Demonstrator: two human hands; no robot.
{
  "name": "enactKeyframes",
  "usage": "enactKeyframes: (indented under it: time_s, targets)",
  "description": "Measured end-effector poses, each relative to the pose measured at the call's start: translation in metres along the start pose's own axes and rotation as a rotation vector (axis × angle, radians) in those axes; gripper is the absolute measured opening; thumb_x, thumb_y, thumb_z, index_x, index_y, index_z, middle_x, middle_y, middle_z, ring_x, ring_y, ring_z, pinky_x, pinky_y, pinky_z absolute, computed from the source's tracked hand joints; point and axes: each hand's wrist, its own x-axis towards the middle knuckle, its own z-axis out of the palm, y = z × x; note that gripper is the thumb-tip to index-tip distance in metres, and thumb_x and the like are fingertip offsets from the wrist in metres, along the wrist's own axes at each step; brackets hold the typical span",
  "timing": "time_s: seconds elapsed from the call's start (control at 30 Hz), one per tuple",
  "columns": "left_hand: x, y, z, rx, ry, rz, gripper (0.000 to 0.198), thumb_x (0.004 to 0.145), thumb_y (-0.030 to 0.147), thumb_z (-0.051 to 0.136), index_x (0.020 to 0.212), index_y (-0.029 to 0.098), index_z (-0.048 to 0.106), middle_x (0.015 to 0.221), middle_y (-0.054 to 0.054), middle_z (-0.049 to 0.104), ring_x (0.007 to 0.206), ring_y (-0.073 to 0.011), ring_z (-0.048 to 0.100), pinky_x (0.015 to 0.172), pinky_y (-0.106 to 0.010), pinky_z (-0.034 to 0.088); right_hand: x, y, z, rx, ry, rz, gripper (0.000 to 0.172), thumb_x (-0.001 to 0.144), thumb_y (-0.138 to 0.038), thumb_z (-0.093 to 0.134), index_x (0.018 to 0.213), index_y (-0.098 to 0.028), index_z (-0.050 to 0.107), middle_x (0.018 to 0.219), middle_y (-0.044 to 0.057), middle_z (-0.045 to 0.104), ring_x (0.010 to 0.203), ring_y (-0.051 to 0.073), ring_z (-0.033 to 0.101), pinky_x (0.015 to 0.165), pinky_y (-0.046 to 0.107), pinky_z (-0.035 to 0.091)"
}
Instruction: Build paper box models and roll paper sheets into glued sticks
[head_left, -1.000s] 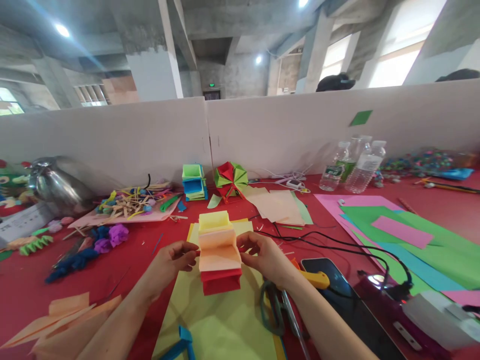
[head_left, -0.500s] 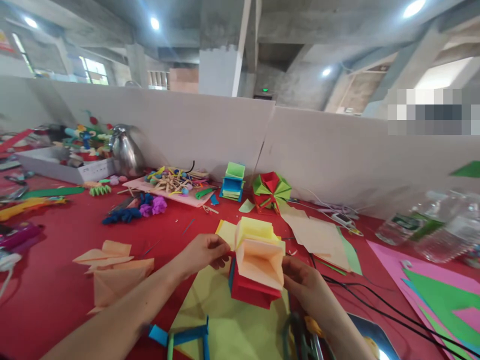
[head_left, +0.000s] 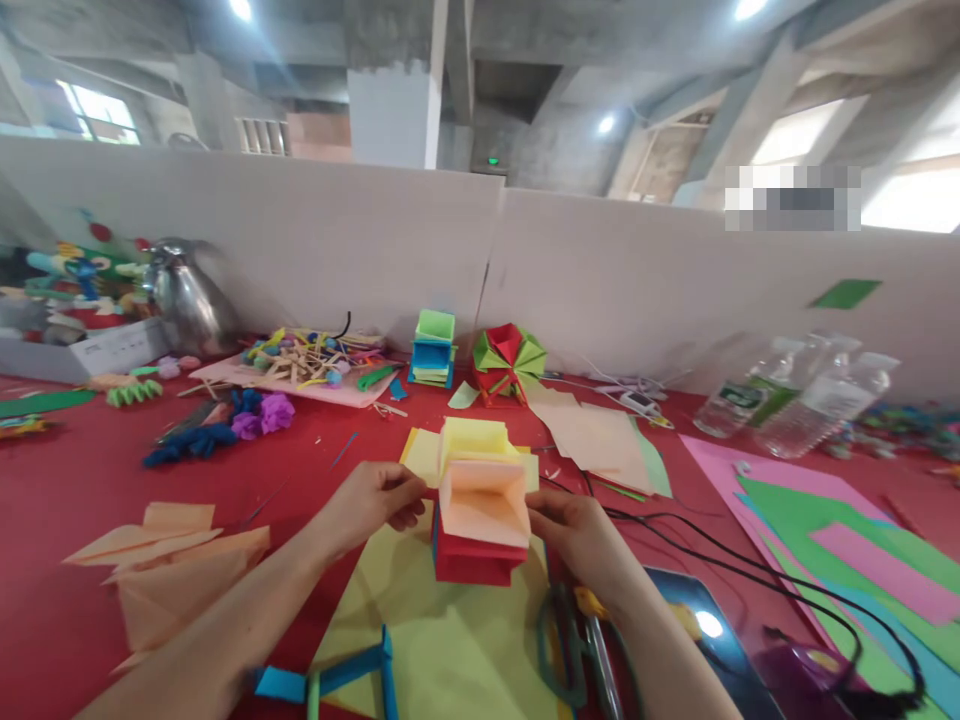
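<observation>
Paper boxes, folded and stacked [head_left: 480,505], are pinched between both hands: left hand [head_left: 371,500] at their left side, right hand [head_left: 577,530] at their right, above the yellow sheet [head_left: 442,640].

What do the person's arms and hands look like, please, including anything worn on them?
The left forearm and the right forearm are bare, with no sleeve in view. The left hand and the right hand wear no gloves. No watch, bracelet or ring shows on the wrists or the visible fingers, and no markings.
</observation>
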Motion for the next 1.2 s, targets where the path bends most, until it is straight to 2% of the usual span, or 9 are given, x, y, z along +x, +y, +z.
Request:
enactKeyframes:
  time_s: [0.17,0.33,0.43,0.53,0.8,0.9,1.0,1.1,1.2]
  targets:
    - [-0.003,0.001,0.000,0.068,0.028,-0.023,0.033,0.067,0.048,0.062,0.067,0.014,0.062,0.060,-0.001,0.065,0.051,-0.0115,0.058,0.050,-0.022,0.045,-0.002,0.001,0.003,-0.015,0.046,0.000,0.040,0.063,-0.047,0.069,0.083,-0.013,0.071,0.080,0.007,0.071,0.080,0.024,0.063,0.073,0.034,0.048]
    - [-0.004,0.007,-0.004,0.085,0.065,-0.007,0.040,0.066,0.053,0.061,0.076,0.014,0.061,0.066,-0.004,0.066,0.056,-0.0150,0.061,0.053,-0.025,0.047,-0.004,-0.004,-0.001,0.019,0.119,-0.059,0.047,0.063,-0.042,0.070,0.102,-0.015,0.064,0.093,0.008,0.069,0.083,0.021,0.062,0.076,0.033,0.048]
    - [-0.003,0.008,-0.007,0.036,0.182,0.088,0.045,0.066,0.054,0.062,0.089,0.015,0.060,0.081,-0.006,0.067,0.072,-0.0195,0.064,0.063,-0.029,0.050,-0.008,-0.013,-0.005,0.303,0.267,-0.101,0.038,0.072,-0.045,0.061,0.099,-0.018,0.063,0.100,0.009,0.065,0.084,0.019,0.062,0.075,0.033,0.049]
    - [-0.001,0.008,-0.009,-0.002,0.283,0.165,0.049,0.067,0.056,0.060,0.094,0.015,0.059,0.086,-0.007,0.067,0.081,-0.0218,0.064,0.069,-0.032,0.051,-0.011,-0.022,-0.008,0.635,0.233,-0.078,0.028,0.076,-0.041,0.057,0.092,-0.020,0.062,0.095,0.006,0.065,0.079,0.017,0.063,0.076,0.032,0.050]
    - [0.004,-0.002,-0.008,-0.001,0.303,0.210,0.046,0.071,0.055,0.057,0.092,0.015,0.060,0.088,-0.006,0.066,0.082,-0.0204,0.063,0.070,-0.030,0.049,-0.011,-0.020,-0.008,0.744,0.233,-0.090,0.025,0.066,-0.026,0.072,0.089,-0.023,0.063,0.082,-0.004,0.060,0.068,0.006,0.057,0.067,0.018,0.048]
    - [0.004,-0.003,-0.007,-0.006,0.283,0.209,0.044,0.073,0.053,0.055,0.094,0.015,0.059,0.090,-0.007,0.064,0.082,-0.0196,0.062,0.070,-0.030,0.049,-0.011,-0.019,-0.010,0.650,0.271,-0.131,0.029,0.064,-0.027,0.073,0.091,-0.023,0.062,0.075,-0.005,0.057,0.061,0.005,0.053,0.061,0.017,0.047]
    - [0.004,-0.003,-0.007,0.008,0.276,0.221,0.043,0.074,0.051,0.055,0.095,0.014,0.057,0.089,-0.006,0.063,0.081,-0.0188,0.062,0.070,-0.030,0.048,-0.009,-0.016,-0.013,0.362,0.355,-0.212,0.034,0.061,-0.026,0.073,0.091,-0.020,0.059,0.074,-0.003,0.057,0.065,0.008,0.054,0.062,0.021,0.046]
    - [0.003,-0.002,-0.007,0.025,0.264,0.246,0.043,0.074,0.051,0.055,0.096,0.015,0.057,0.088,-0.006,0.063,0.080,-0.0187,0.061,0.070,-0.030,0.048,-0.006,-0.014,-0.016,0.053,0.401,-0.273,0.028,0.062,-0.023,0.066,0.089,-0.018,0.058,0.076,0.000,0.059,0.068,0.012,0.055,0.064,0.025,0.046]
    - [0.002,-0.001,-0.007,0.041,0.265,0.271,0.043,0.073,0.052,0.056,0.096,0.015,0.057,0.088,-0.006,0.064,0.080,-0.0187,0.062,0.071,-0.029,0.048,-0.005,-0.013,-0.017,-0.077,0.371,-0.287,0.022,0.064,-0.018,0.058,0.085,-0.018,0.058,0.076,0.002,0.060,0.068,0.013,0.057,0.065,0.028,0.047]
